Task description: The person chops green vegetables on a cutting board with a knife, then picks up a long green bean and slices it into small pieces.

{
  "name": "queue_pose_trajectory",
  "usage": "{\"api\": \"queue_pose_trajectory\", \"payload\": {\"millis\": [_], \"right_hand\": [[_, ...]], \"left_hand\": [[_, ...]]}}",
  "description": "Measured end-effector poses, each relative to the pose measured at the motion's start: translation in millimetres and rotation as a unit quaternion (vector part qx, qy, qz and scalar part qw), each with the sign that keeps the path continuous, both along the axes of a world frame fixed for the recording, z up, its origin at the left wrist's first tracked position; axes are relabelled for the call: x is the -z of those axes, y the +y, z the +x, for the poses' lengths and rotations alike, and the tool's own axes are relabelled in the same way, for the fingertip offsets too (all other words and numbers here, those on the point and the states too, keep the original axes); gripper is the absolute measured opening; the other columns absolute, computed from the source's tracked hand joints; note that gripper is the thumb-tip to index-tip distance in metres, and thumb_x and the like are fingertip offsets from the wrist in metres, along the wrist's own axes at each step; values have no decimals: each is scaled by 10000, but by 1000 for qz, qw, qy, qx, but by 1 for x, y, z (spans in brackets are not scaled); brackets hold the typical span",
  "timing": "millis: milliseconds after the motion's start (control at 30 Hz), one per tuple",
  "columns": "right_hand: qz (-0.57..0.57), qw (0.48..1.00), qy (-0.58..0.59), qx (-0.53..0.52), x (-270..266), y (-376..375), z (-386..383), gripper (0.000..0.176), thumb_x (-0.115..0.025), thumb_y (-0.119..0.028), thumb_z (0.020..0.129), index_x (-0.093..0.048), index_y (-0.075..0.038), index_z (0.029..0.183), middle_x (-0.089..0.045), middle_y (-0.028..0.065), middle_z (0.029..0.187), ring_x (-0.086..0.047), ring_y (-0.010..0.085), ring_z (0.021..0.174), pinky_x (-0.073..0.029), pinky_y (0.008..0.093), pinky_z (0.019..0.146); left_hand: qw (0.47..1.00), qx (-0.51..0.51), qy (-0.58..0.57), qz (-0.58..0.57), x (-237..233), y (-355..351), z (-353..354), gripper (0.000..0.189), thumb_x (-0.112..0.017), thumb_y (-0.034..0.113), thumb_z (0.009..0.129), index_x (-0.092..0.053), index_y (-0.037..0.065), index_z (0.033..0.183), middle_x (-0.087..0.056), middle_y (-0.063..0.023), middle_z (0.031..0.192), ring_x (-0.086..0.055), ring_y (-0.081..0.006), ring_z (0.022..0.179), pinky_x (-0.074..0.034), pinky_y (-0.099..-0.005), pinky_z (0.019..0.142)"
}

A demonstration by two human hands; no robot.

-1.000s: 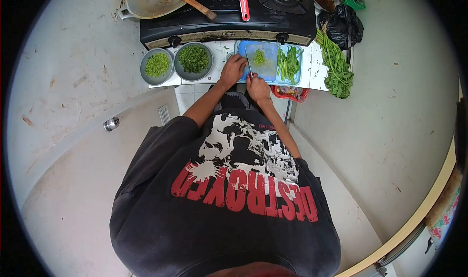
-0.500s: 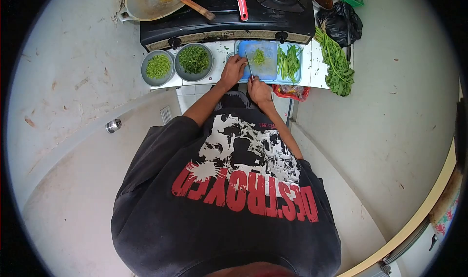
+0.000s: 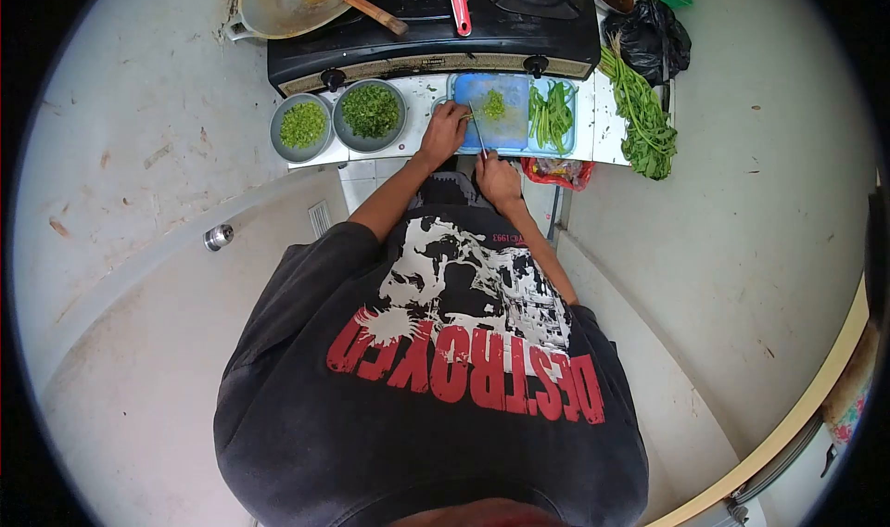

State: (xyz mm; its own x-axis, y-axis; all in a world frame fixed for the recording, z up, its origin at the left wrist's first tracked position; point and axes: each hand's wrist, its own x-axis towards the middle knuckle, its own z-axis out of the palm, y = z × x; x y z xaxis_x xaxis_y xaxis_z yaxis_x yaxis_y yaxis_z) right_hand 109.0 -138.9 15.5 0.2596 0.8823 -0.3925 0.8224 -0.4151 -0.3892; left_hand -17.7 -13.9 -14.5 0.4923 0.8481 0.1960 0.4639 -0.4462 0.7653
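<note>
"Where's the knife?"

"In the right hand — closed round its handle, blade over the left part of the blue cutting board."

"And the left hand?"

"Fingers curled in at the board's left edge, gripping green stems beside the blade."

"What's around them?"

"Chopped greens on the board, leafy stalks just right of it — and two bowls of cut greens, one light, one darker, to the left."
</note>
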Motion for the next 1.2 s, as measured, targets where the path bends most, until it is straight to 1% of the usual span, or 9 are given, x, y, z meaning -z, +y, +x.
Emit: {"api": "queue_pose_trajectory", "payload": {"millis": [100,200,300,500,600,833,1000,1200], "right_hand": [[18,1000,7,-5,2,3,1,411,-496,-362,998,-595,37,980,-674,316,778,-681,495,742,-554,566,710],[2,1000,7,-2,4,23,0,414,-485,-375,1001,-607,20,1001,-696,282,816,-699,461,802,-559,548,753],[15,1000,9,15,7,29,-4,415,-484,-378,1002,-606,18,1006,-696,278,816,-699,463,805,-558,550,755],[7,998,15,56,5,11,-3,407,-485,-376,1002,-598,15,1015,-692,282,805,-692,471,787,-553,562,749],[13,999,21,44,3,15,-2,405,-485,-378,1002,-597,11,1025,-687,289,796,-689,474,778,-551,569,735],[17,1000,14,18,-5,22,-6,380,-501,-361,997,-596,7,997,-684,290,787,-693,464,767,-556,559,709],[37,999,8,9,4,30,-5,372,-513,-351,992,-606,8,979,-687,283,791,-696,457,774,-560,554,715],[32,999,10,10,12,40,-3,358,-525,-340,985,-608,8,988,-694,274,817,-699,453,792,-561,547,729]], "left_hand": [[1000,-2,5,-8,0,1,1,187,-639,-7,841,-676,11,1024,-621,-179,976,-592,-386,972,-489,-463,884],[1000,8,18,-10,2,3,0,187,-642,-5,842,-678,9,1025,-620,-181,978,-594,-385,975,-490,-462,885],[1000,7,24,-10,2,3,0,191,-648,-5,840,-681,12,1027,-619,-181,979,-597,-385,974,-490,-461,882],[1000,6,8,-23,-2,3,1,174,-656,-5,836,-688,16,1006,-619,-176,972,-598,-383,966,-490,-460,871],[1000,5,10,-20,-1,3,1,167,-660,-3,832,-690,13,996,-620,-174,971,-599,-381,969,-489,-458,875],[1000,7,14,-19,-2,3,0,196,-657,-7,823,-690,9,1016,-625,-174,976,-601,-379,977,-490,-453,887],[1000,3,17,-18,0,4,0,213,-648,-13,821,-689,10,1029,-626,-180,978,-603,-379,984,-494,-449,893],[1000,9,13,2,2,4,0,203,-649,-20,818,-681,7,1016,-623,-182,969,-601,-381,970,-499,-454,882]]}}
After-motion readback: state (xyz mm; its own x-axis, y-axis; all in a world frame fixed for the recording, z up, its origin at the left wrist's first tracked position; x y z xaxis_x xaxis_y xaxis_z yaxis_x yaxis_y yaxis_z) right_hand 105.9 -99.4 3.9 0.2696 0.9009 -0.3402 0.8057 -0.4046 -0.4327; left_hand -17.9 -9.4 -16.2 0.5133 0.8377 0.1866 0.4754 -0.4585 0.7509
